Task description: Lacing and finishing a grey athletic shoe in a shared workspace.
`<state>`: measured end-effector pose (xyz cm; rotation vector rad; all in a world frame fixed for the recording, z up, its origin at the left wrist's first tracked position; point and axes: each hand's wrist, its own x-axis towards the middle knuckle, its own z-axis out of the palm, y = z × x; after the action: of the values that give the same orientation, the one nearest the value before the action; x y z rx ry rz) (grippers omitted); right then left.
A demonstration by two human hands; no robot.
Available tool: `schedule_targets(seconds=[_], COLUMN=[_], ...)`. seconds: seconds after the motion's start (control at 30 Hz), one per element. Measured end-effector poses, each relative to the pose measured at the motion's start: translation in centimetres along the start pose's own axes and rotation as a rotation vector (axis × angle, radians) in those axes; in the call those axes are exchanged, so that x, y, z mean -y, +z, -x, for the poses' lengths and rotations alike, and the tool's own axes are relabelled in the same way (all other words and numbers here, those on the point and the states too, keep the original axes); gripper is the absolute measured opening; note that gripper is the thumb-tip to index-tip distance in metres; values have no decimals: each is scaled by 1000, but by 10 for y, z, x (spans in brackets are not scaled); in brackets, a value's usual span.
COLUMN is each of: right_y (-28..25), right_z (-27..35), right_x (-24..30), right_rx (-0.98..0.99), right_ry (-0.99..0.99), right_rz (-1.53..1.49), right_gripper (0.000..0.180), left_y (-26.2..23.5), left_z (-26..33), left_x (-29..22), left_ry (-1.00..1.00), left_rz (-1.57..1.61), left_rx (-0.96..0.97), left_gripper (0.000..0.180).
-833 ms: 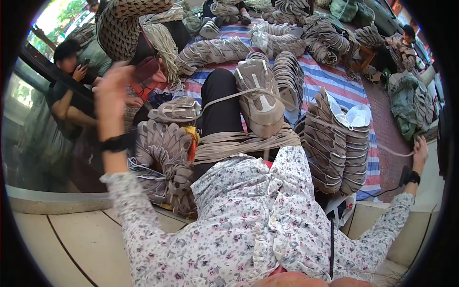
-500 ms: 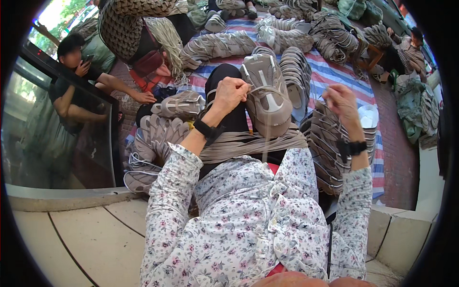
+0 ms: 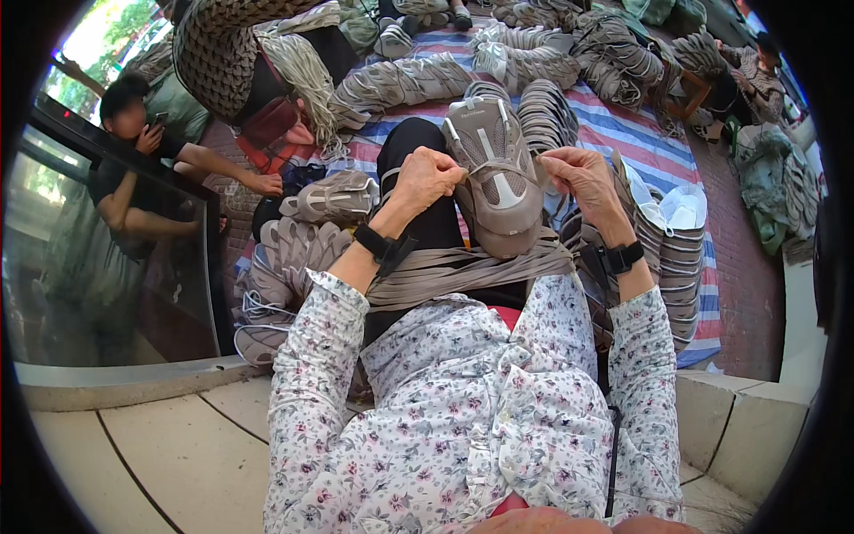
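A grey-brown sneaker upper (image 3: pixel 491 133) with pale trim rests over my lap, its rounded toe toward me. A shoelace (image 3: pixel 489 166) runs across its front. At the upper's left side my left hand (image 3: pixel 427 181) is closed, thumb and forefinger pinching one end of that lace. On the other side my right hand (image 3: pixel 580 182) is closed in a pinch too, with what looks like the lace's other end at its fingertips. Across my thighs, just below the toe, lies a bundle of long flat grey-brown laces (image 3: pixel 471 274).
Stacked sneaker uppers stand to my right (image 3: pixel 680 267) and left (image 3: pixel 294 258). More rows (image 3: pixel 405 84) cover the striped sheet (image 3: pixel 636 133). A person with a phone (image 3: pixel 133 169) sits at the left beside a glass panel (image 3: pixel 107 258); another person (image 3: pixel 752 84) sits far right.
My right hand has come in from the right to the upper's edge and pinches there. My left hand stays nearly in place, still closed at the lace.
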<state>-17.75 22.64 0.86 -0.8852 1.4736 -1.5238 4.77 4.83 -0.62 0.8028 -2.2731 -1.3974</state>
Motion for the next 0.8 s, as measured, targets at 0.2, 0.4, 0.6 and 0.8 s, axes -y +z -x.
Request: schedule_targets(seconds=[0.2, 0.4, 0.6, 0.8], right_y=[12, 24, 16, 38], right_z=[-6, -15, -41, -52], right_x=[9, 19, 3, 24], right_rx=[18, 41, -24, -41], right_ry=[23, 41, -18, -394], right_rz=[82, 261, 558, 1067], right_gripper=[12, 11, 14, 16], left_y=[1, 4, 16, 21], left_z=[-12, -8, 1, -3], left_x=[8, -2, -29, -30], left_ry=[-55, -22, 219, 271], left_rz=[109, -40, -529, -650], left_rx=[37, -58, -258, -285], left_gripper=[21, 24, 22, 21])
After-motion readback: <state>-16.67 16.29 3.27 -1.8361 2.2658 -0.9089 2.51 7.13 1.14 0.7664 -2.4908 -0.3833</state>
